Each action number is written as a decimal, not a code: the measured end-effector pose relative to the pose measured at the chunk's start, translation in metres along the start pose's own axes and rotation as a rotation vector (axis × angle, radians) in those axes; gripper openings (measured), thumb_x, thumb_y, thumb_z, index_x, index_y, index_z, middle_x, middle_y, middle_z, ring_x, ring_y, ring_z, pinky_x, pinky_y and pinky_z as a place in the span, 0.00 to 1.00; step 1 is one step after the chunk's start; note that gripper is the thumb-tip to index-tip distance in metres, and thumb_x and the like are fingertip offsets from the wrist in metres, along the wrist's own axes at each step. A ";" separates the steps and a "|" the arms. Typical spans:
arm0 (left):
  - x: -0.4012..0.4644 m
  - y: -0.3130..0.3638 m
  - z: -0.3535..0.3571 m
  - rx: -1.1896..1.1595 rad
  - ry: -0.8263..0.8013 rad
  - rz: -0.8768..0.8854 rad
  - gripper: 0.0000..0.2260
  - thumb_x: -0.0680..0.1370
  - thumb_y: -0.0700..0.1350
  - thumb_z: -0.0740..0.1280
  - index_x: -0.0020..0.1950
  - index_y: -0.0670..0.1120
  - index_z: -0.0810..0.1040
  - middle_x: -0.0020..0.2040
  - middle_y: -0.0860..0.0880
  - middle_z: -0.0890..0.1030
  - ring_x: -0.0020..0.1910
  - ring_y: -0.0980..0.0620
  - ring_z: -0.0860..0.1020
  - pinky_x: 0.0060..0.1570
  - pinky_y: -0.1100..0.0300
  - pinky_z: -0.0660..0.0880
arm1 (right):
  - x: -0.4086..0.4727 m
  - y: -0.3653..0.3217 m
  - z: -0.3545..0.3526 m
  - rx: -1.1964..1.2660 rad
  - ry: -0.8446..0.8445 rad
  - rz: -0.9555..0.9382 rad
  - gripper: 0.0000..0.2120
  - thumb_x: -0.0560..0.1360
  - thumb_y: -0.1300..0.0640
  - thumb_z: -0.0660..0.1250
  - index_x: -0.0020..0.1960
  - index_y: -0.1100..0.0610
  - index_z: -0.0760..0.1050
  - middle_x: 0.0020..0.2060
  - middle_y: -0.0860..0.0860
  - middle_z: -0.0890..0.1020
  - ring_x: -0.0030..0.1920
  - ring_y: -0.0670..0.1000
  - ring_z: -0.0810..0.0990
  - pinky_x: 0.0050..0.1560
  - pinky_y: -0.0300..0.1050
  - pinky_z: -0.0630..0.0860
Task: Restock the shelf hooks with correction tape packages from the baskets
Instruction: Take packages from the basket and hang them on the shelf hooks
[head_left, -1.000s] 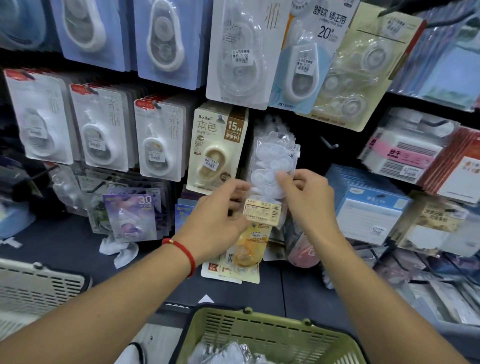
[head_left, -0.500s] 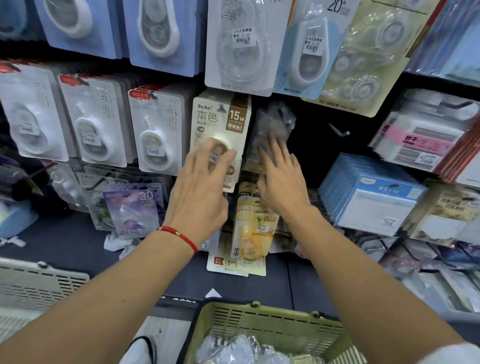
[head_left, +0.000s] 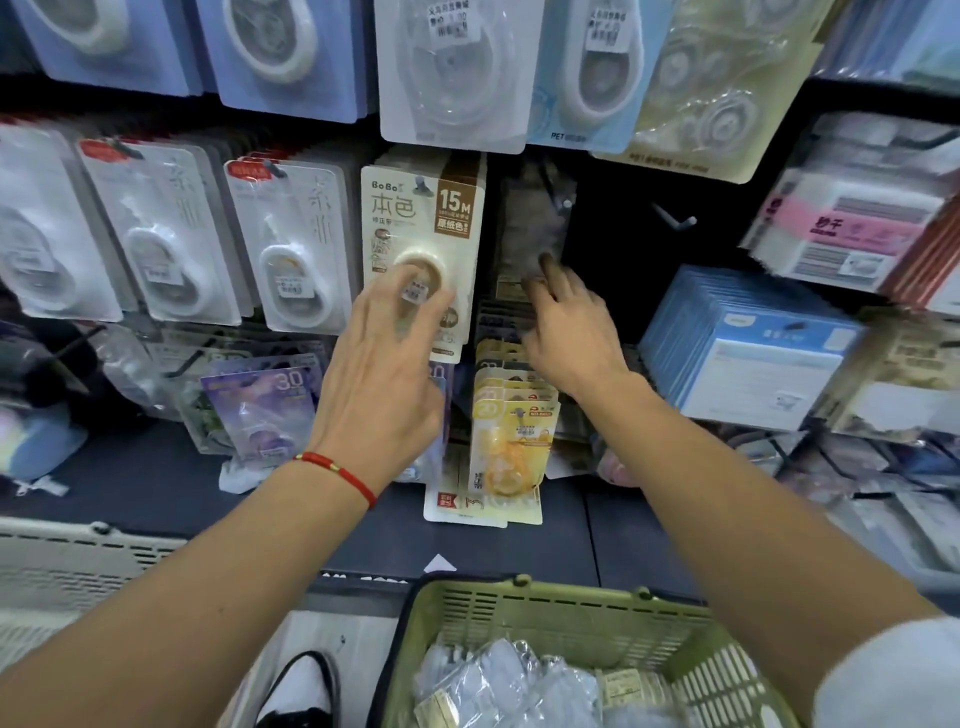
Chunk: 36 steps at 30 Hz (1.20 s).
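Observation:
A clear correction tape package (head_left: 535, 223) hangs in shadow on a shelf hook, right of the beige "15M" package (head_left: 423, 218). My right hand (head_left: 569, 338) is just under it, with relaxed fingertips at its lower edge. Spread over the front of the beige package is my left hand (head_left: 382, 379), which wears a red string bracelet at the wrist and has straight fingers that hold nothing. Below me, the green basket (head_left: 524, 605) holds several more clear packages (head_left: 514, 680).
A bare hook (head_left: 675, 221) sticks out right of the hung package. White carded tapes (head_left: 291, 244) fill the hooks to the left, yellow packs (head_left: 511, 431) hang below. Blue boxes (head_left: 748, 353) sit at right. A pale basket (head_left: 62, 561) stands at lower left.
A second ago both hands held the clear package in front of the shelf. It now hangs on the hook, and both hands have let go and drawn slightly down.

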<state>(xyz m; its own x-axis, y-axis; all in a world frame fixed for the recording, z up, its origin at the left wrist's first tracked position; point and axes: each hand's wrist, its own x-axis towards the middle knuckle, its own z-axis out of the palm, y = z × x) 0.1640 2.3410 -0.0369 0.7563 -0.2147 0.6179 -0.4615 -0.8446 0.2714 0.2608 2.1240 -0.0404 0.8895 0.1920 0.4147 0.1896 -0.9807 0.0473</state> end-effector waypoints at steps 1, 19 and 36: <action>-0.003 0.002 0.000 0.007 -0.008 -0.003 0.34 0.69 0.29 0.68 0.76 0.42 0.72 0.75 0.37 0.66 0.73 0.35 0.67 0.66 0.44 0.74 | -0.016 0.002 -0.003 0.072 0.028 -0.004 0.26 0.77 0.58 0.66 0.75 0.60 0.71 0.79 0.59 0.66 0.75 0.60 0.68 0.69 0.59 0.73; -0.253 0.006 0.070 0.073 -1.044 -0.180 0.28 0.76 0.38 0.69 0.77 0.47 0.71 0.82 0.43 0.57 0.80 0.42 0.62 0.75 0.51 0.66 | -0.311 -0.064 0.097 0.538 -1.154 -0.133 0.28 0.80 0.39 0.68 0.74 0.54 0.72 0.64 0.52 0.82 0.63 0.56 0.79 0.61 0.49 0.76; -0.243 0.061 0.082 -0.611 -0.649 -0.981 0.20 0.79 0.46 0.75 0.69 0.48 0.75 0.59 0.49 0.80 0.57 0.49 0.80 0.61 0.53 0.78 | -0.340 -0.017 0.112 1.735 -0.973 0.652 0.21 0.78 0.72 0.66 0.70 0.59 0.77 0.60 0.59 0.86 0.60 0.59 0.85 0.59 0.54 0.83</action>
<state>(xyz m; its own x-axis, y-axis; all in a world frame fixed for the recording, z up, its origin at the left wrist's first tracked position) -0.0097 2.3015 -0.2311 0.8979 0.0156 -0.4400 0.3962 -0.4643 0.7921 0.0019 2.0794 -0.2835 0.7418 0.4324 -0.5126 -0.5789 0.0271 -0.8150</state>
